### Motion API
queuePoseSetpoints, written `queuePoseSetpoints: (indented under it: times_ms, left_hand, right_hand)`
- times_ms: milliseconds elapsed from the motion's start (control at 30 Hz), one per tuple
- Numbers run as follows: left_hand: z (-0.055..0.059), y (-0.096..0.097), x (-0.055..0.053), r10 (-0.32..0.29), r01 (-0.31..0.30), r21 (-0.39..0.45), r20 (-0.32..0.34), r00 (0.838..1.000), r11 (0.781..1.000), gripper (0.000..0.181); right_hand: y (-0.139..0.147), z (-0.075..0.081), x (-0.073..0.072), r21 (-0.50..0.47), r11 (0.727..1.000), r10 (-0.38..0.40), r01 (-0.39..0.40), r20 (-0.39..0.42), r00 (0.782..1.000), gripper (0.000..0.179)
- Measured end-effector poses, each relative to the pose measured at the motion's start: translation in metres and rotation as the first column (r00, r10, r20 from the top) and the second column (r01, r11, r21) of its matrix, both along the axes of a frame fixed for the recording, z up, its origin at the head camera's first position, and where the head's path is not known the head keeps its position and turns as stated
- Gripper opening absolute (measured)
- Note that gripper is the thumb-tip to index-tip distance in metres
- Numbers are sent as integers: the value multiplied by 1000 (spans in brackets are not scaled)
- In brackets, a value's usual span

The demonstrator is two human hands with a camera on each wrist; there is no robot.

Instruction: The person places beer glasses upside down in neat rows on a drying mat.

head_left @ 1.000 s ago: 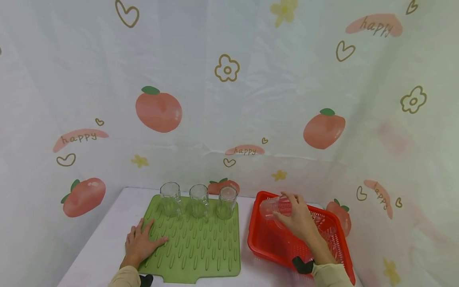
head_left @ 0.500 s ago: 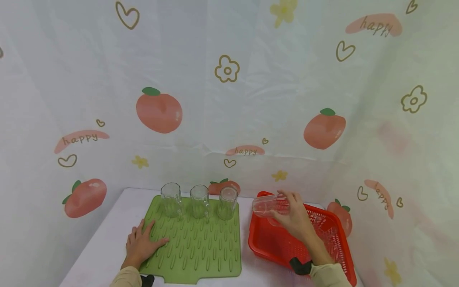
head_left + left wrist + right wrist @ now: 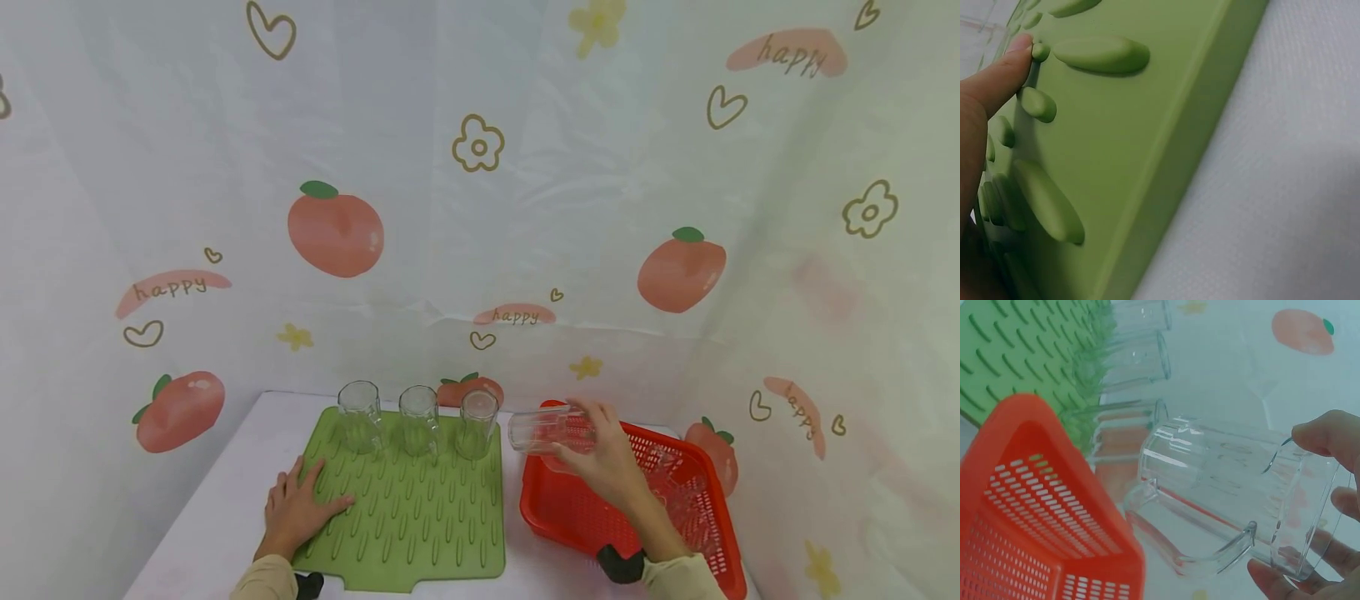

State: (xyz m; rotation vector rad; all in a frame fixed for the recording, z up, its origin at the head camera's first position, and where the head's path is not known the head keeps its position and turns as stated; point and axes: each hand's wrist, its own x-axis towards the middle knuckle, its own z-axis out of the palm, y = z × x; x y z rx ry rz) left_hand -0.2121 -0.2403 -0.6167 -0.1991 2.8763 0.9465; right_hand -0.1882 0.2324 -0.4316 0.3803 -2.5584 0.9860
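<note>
My right hand (image 3: 611, 462) grips a clear glass mug (image 3: 543, 430) near its rim. The mug lies sideways in the air, its base toward the left, over the left rim of a red plastic basket (image 3: 528, 508). In the right wrist view, thumb and fingers are curled round the mouth end, and the mug's handle (image 3: 1197, 562) points down and left. On the left edge of a ribbed green drying mat (image 3: 420, 542) rests my left hand (image 3: 292, 510), fingers spread. Along the mat's back edge stand a left mug (image 3: 358, 417), a middle mug (image 3: 417, 421) and a right mug (image 3: 476, 427).
More clear glassware (image 3: 686, 492) lies in the right part of the basket, partly behind the right forearm. A white cloth (image 3: 217, 483) covers the table. Just behind it hangs a pale curtain (image 3: 405, 275) printed with peaches.
My right hand has carried the glass mug leftward, from above the basket's inside to its left rim, closer to the row of mugs. The left hand stays on the mat.
</note>
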Motion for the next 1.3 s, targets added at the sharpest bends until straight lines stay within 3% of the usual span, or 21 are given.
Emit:
queuePoseSetpoints:
  times_ms: [467,700,1133,1300]
  left_hand:
    - [1,0,-1,4,-4,5,10,1000,1000,111]
    - [2,0,0,0,0,3,5,1000,1000,111]
    - [3,1,-1,0,0,6,9,1000,1000,111]
    - [1,0,-1,1,-1,-6,9,1000,1000,111]
  right_hand:
    - [-19,-4,2,-123,986,112,-109,11,994,69]
    - [-30,-5,2,-207,965,174,-162,42,984,68]
    - [-49,-4,6,-305,925,249,-225,42,968,67]
    - [-57,-3,8,-319,922,250,-218,61,966,68]
